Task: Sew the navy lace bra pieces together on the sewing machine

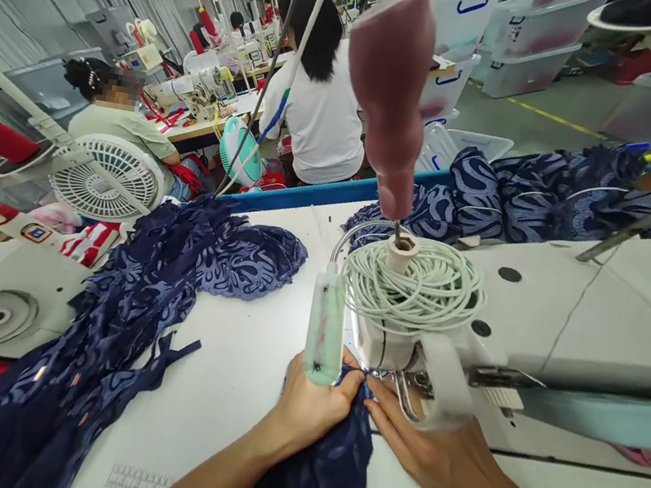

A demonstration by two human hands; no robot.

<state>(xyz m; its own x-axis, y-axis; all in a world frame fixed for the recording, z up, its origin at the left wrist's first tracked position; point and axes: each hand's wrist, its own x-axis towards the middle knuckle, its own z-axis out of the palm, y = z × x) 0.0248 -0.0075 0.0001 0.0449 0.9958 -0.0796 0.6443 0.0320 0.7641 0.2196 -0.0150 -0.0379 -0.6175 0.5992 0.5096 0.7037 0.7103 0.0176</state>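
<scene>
My left hand (305,403) curled, thumb pressed down, grasping navy cloth (317,476) by its upper edge at sewing machine (543,289). My right hand (423,439), partly hidden behind machine's white guard, reaches in with fingers extended, tips touching same edge; whether they pinch, I cannot tell. Cloth lies bunched on white table (231,361) between my forearms, just below green lamp (327,328). Navy lace (158,274) heaped at left.

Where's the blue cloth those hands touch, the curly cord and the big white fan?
Blue cloth (317,480): head view, lower part.
Curly cord (438,288): head view, loops.
Big white fan (118,166): head view, front grille.
</scene>
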